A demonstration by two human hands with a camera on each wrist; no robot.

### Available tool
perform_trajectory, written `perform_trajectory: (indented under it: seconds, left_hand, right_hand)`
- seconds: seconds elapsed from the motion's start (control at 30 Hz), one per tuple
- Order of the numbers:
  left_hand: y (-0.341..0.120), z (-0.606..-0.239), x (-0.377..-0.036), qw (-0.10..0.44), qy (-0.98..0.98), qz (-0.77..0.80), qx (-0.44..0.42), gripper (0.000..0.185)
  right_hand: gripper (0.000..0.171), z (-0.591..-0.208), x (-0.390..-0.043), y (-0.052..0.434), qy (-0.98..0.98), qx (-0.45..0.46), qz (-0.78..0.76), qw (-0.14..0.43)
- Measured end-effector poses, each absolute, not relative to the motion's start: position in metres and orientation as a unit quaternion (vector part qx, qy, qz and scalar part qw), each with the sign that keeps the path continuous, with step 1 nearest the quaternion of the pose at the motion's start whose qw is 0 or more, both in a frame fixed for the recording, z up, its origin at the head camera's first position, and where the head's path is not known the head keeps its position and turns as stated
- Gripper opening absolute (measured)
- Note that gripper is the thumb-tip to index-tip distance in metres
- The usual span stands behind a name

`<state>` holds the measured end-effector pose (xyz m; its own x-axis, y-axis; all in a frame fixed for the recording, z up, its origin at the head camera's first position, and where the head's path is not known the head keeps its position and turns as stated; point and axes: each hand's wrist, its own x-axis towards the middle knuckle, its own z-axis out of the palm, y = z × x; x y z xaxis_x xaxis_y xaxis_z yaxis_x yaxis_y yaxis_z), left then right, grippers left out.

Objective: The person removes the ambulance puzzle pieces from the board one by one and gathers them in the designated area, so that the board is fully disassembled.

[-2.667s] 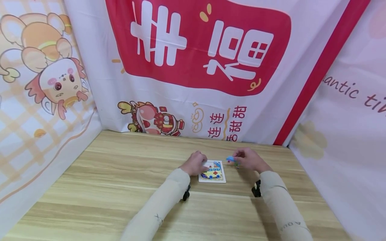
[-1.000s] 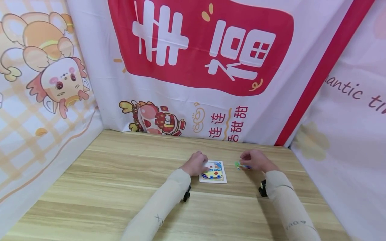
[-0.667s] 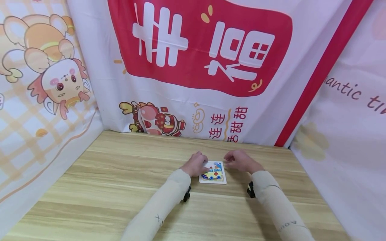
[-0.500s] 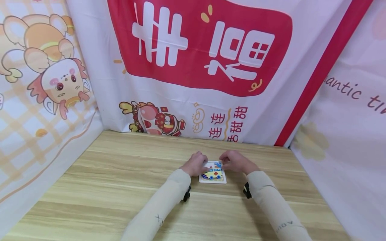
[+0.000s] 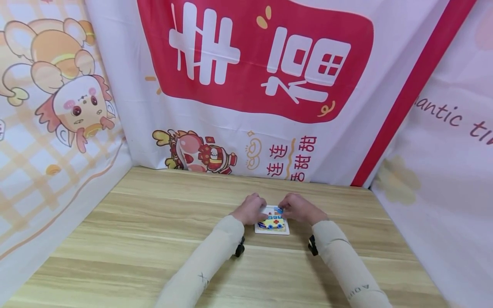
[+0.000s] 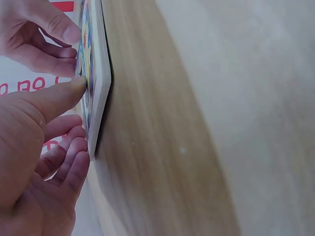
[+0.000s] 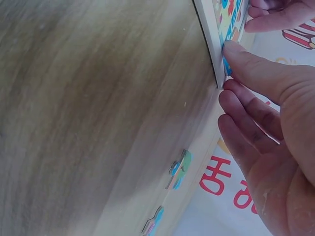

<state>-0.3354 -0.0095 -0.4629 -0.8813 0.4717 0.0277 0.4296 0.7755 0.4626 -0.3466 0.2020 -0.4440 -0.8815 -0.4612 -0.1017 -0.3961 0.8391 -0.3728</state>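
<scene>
**Two hands crowding one small puzzle board**

Two hands are working on the puzzle board point(image 5: 271, 226), which is lying flat on the wooden table point(image 5: 154, 239) between them. The right hand point(image 5: 298, 208) is pressing a blue puzzle piece point(image 7: 226, 64) against the board's far right corner with its forefinger, the other fingers loosely curled beside the board's edge and gripping nothing. The left hand point(image 5: 249, 208) is steadying the board's left side, thumb point(image 6: 54, 101) lying on the picture face and fingers curled under at the rim; it is bracing rather than gripping.

Judging from this, the piece is sitting at the very edge, so a slanted push could be popping it out over the rim instead of seating it. The board looks thin and light, so uneven pressure may be tipping or sliding it towards the left hand. Two loose pieces point(image 7: 178, 170) are lying on the table behind the right hand's heel, where a drawn-back wrist could be sweeping them away.
</scene>
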Motion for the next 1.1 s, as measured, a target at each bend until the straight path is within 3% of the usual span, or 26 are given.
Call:
perform_trajectory:
  seconds: [0.27, 0.77, 1.1]
  left_hand:
    - [0.004, -0.465, -0.336, 0.025, 0.93, 0.248, 0.271, 0.041]
    - [0.016, -0.466, -0.336, 0.026, 0.92, 0.286, 0.267, 0.04]
    - [0.016, -0.466, -0.334, 0.032, 0.921, 0.292, 0.256, 0.042]
  right_hand:
    - [0.028, -0.444, -0.342, 0.204, 0.945, -0.276, -0.169, 0.056]
    - [0.028, -0.448, -0.339, 0.202, 0.951, -0.235, -0.198, 0.045]
    - [0.006, -0.453, -0.339, 0.207, 0.942, -0.203, -0.268, 0.011]
